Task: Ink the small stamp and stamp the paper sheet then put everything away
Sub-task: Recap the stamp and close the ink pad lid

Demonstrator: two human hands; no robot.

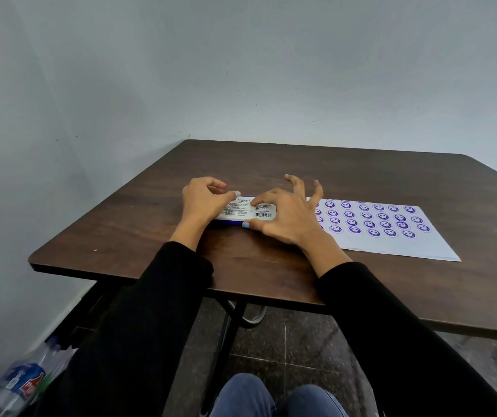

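Note:
A flat stamp pad box (245, 212) with a white printed label and barcode lies closed on the brown table (139, 215). My left hand (203, 200) grips its left end, thumb on top. My right hand (283, 215) holds its right end, index finger on the label, thumb at the near edge, other fingers spread above. To the right lies the white paper sheet (391, 236), covered with several rows of purple round smiley prints. No small stamp shows in view.
The table stands in a corner of pale walls. Below its near edge are the metal table legs (229, 323) and my knees. A plastic water bottle (21, 383) lies on the floor at the lower left.

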